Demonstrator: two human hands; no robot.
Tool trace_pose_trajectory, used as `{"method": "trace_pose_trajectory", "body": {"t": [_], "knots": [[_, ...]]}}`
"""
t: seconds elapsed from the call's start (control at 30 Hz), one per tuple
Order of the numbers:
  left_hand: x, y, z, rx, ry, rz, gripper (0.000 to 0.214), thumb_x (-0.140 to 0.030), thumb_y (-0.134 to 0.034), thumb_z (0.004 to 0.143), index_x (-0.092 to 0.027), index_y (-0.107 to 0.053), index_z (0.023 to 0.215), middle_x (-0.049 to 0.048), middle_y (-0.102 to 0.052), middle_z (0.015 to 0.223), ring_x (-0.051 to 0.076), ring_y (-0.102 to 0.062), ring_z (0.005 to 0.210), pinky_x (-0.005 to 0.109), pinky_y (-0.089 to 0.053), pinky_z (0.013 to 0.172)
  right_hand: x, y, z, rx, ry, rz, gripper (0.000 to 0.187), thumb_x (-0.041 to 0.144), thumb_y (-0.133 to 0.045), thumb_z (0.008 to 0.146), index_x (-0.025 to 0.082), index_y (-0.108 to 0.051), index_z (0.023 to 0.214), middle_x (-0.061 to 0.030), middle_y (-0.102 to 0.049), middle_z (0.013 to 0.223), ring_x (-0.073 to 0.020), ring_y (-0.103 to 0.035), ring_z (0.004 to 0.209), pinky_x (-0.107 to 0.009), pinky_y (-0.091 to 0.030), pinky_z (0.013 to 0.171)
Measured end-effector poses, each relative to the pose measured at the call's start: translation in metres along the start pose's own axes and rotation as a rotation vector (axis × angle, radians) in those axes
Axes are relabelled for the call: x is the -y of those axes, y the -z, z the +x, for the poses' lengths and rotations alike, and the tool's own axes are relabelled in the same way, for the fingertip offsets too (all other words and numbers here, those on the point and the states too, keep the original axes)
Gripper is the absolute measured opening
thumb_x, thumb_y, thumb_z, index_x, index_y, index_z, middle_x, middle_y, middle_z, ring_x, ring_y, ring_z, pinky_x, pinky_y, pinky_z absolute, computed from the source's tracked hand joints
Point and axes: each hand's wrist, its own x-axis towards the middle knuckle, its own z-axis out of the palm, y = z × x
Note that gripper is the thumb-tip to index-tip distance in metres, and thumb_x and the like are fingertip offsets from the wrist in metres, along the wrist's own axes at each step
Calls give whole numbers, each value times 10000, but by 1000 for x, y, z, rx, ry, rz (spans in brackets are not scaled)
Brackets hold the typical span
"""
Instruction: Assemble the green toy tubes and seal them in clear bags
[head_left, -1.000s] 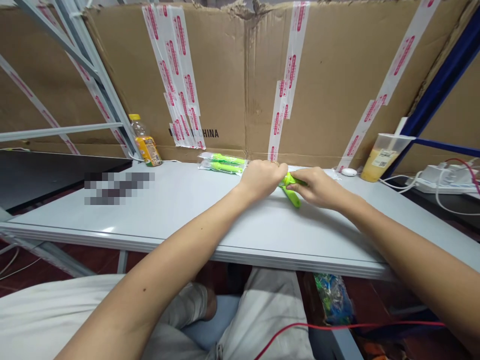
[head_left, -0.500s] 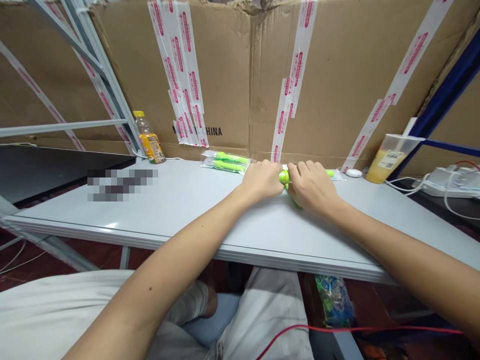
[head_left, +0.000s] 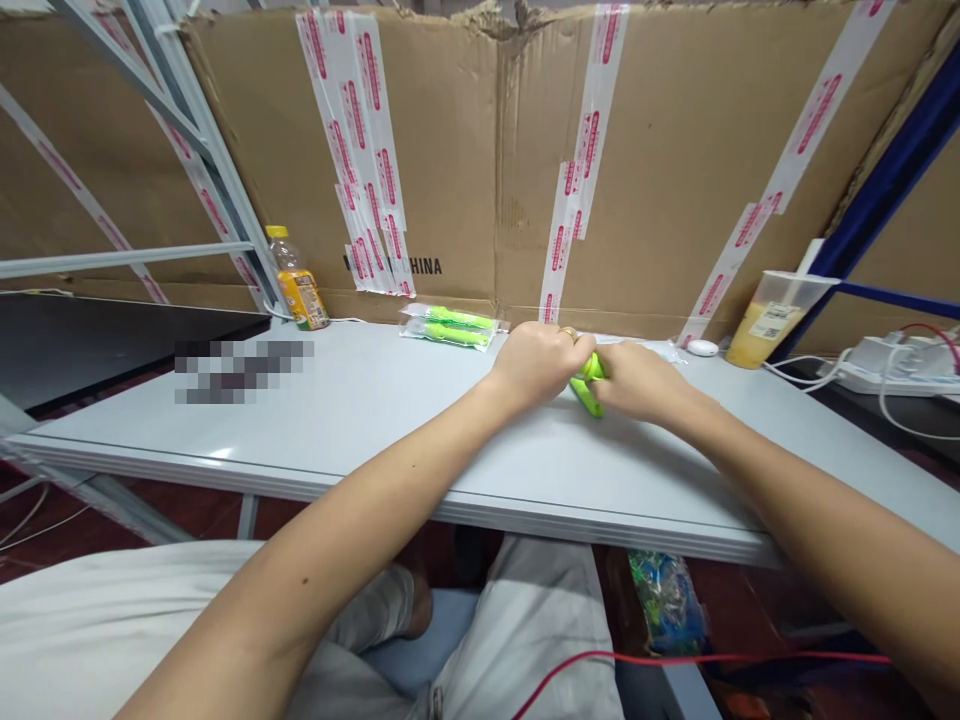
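Note:
Over the middle of the table, my left hand (head_left: 538, 362) and my right hand (head_left: 637, 380) are close together, fingers curled round a bright green plastic item (head_left: 592, 368). Its exact kind is hidden by the fingers. Below it, a long green piece (head_left: 586, 397) slants down beside my right fingertips; I cannot tell whether it is joined to the item. To the left of my hands lies a clear plastic packet (head_left: 450, 327) with slim green items inside. Behind my right hand, part of another clear wrapper (head_left: 670, 350) shows.
A juice bottle (head_left: 302, 290) with a yellow cap stands at the back left of the table (head_left: 360, 420). At the back right are a small white oval object (head_left: 702, 348), a plastic cup (head_left: 765, 325) with a straw, and a power strip (head_left: 892, 365). Cardboard (head_left: 450, 150) walls the back.
My hands have turned on the green item, and my right hand's fingers now point more toward the left. More of the long green piece below is showing.

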Motion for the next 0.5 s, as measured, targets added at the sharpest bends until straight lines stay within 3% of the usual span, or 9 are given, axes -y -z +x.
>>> {"method": "trace_pose_trajectory", "body": {"t": [0.1,0.2,0.27,0.37,0.5], "knots": [[7,7,0,103,111,-263,231,-209,-572,785,-178,-633,1005,84,-701,820,227,-646,733,324,-410,620,-1,-9,4,-181,-4,-256,223,233,-536,795,188,-658,976,-113,-723,798,-233,-619,650,-313,-200,535],[16,11,-2,373,182,-653,165,-357,-629,773,-197,-623,812,34,-669,696,170,-590,591,299,-405,551,-2,-15,8,-254,115,-347,237,228,-502,823,187,-669,987,-114,-726,831,-240,-629,712,-325,-174,558],[19,10,-3,455,229,-732,161,-352,-644,749,-199,-597,729,21,-642,639,156,-554,541,294,-378,510,-3,-17,10,-262,158,-368,252,214,-485,829,183,-672,996,-118,-728,853,-243,-633,740,-330,-166,560],[16,7,-4,331,207,-594,95,-290,-619,744,-197,-617,764,45,-688,744,190,-600,640,304,-388,545,-3,-14,9,-217,153,-373,272,221,-487,834,196,-665,1039,-105,-733,837,-232,-629,683,-324,-163,547],[7,1,-5,216,138,-221,152,-277,-580,809,-176,-654,895,101,-720,836,255,-666,746,334,-424,632,-1,-6,5,-109,117,-347,253,272,-550,813,206,-674,1023,-115,-729,779,-240,-625,626,-315,-193,530]]}}
